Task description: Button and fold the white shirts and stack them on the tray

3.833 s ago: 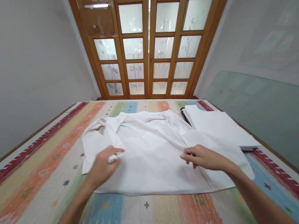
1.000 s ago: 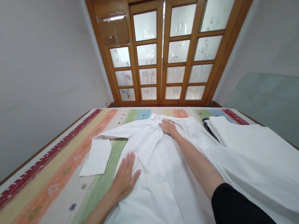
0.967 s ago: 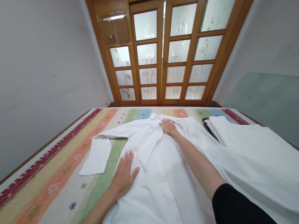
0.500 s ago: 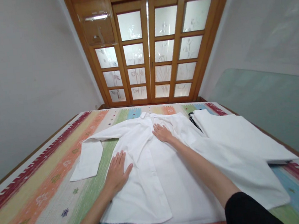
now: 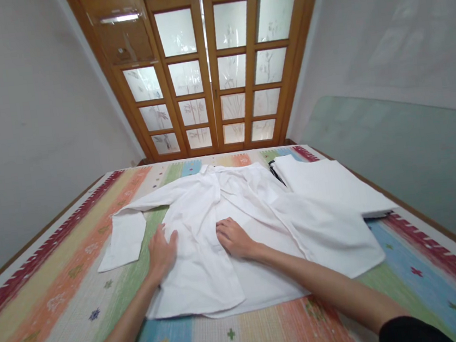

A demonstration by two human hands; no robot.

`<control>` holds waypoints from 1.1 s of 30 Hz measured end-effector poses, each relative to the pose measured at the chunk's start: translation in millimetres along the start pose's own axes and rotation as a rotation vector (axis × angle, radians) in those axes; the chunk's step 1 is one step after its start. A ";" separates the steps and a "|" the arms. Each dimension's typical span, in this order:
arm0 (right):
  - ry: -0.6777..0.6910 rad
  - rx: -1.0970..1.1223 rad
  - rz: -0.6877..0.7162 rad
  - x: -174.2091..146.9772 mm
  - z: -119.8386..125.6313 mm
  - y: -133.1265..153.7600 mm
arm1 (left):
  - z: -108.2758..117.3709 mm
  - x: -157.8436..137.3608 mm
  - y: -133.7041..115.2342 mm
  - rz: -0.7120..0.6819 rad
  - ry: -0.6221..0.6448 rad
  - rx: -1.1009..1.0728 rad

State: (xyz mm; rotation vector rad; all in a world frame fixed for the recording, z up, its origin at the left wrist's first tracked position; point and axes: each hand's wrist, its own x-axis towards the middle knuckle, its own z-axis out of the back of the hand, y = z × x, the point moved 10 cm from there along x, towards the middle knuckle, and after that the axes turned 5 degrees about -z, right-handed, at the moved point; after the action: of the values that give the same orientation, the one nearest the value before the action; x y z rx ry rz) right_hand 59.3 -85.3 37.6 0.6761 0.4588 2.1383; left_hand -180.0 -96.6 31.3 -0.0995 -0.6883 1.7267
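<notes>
A white long-sleeved shirt (image 5: 200,273) lies spread on a striped cloth, its collar at the far end and its front parted. On the left, its sleeve bends back toward me at the cuff. My left hand (image 5: 163,252) rests at the shirt's left side edge, thumb apart from the fingers. Near the middle, my right hand (image 5: 236,238) has its fingers curled at the edge of the left front panel and appears to pinch the fabric; its fingertips are partly hidden. The right front panel lies folded outward over the right side.
A folded white garment stack (image 5: 323,182) with a black edge lies at the right, close to the shirt. Underneath is the striped cloth (image 5: 78,270) on a table. Wooden glazed doors (image 5: 211,93) stand beyond, and a pale green panel (image 5: 399,157) leans along the right wall.
My right hand has come down from the upper chest to the middle of the front edge, its fingers curling. My left hand has shifted to the side edge. The right panel now lies turned outward.
</notes>
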 end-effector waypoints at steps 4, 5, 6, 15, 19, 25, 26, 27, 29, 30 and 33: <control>-0.013 0.304 -0.199 -9.9 -0.4 13.2 | 13.2 25.9 17.1 0.167 0.019 -0.163; 0.016 0.344 -0.284 -10.2 -3.1 10.9 | 15.2 32.7 19.9 0.193 0.042 -0.169; 0.062 0.351 -0.359 -10.6 -6.4 8.9 | 16.9 39.1 21.8 0.209 0.066 -0.159; 0.378 0.053 -0.555 -48.8 6.7 -12.5 | 14.6 54.8 29.4 0.176 0.241 -0.043; 0.343 -0.206 -0.491 -69.7 21.1 -22.6 | -2.2 43.4 32.3 0.158 0.427 -0.140; 0.110 -0.268 -0.184 -72.7 37.9 0.6 | -6.3 61.0 36.3 0.291 0.387 -0.335; 0.051 -0.260 -0.085 -72.6 40.7 9.0 | -7.2 66.8 35.2 0.313 0.364 -0.368; 0.013 -0.253 0.008 -73.9 41.4 16.1 | -8.9 72.6 33.8 0.331 0.347 -0.399; 0.012 -0.241 0.151 -79.2 35.1 24.7 | -14.2 83.8 30.6 0.354 0.333 -0.453; 0.043 -0.231 0.197 -82.5 29.4 26.5 | -16.7 89.4 30.1 0.369 0.322 -0.489; 0.170 -0.196 0.238 -92.4 13.2 25.6 | -18.6 107.8 35.0 0.411 0.234 -0.564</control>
State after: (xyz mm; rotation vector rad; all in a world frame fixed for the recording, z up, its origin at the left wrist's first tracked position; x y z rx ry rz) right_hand 99.3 -173.3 33.4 0.4580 0.2627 2.4395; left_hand -233.0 5.3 30.1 -0.8714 -1.0101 1.8151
